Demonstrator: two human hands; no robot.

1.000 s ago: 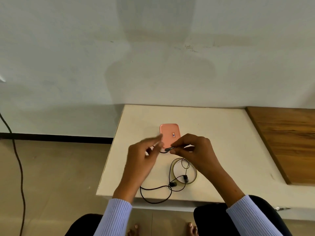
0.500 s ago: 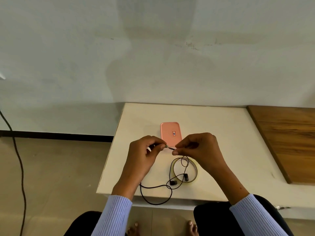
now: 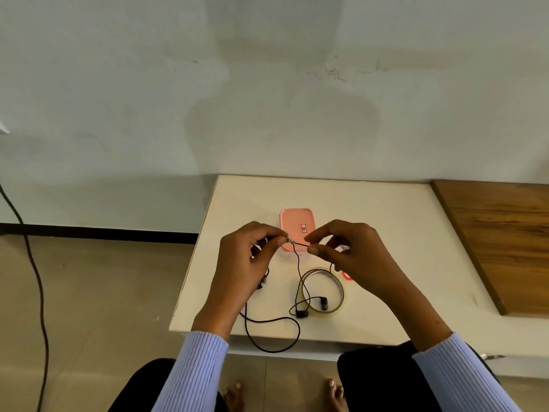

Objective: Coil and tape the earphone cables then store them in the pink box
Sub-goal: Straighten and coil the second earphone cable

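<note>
Left hand (image 3: pixel 246 263) pinches earphone cable (image 3: pixel 298 263) plug, apparently; right hand (image 3: pixel 353 254) pinches cable

My left hand (image 3: pixel 240 263) covers part of the black earphone cable (image 3: pixel 269 319), my right hand (image 3: pixel 353 257) hides most of a small red thing (image 3: pixel 347 276), and the box label (image 3: pixel 303 228) is too small to read.

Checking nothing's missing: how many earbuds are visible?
2: one earbud lies inside the tape roll, the other earbud just outside its near-left edge. None seems hidden.
</note>
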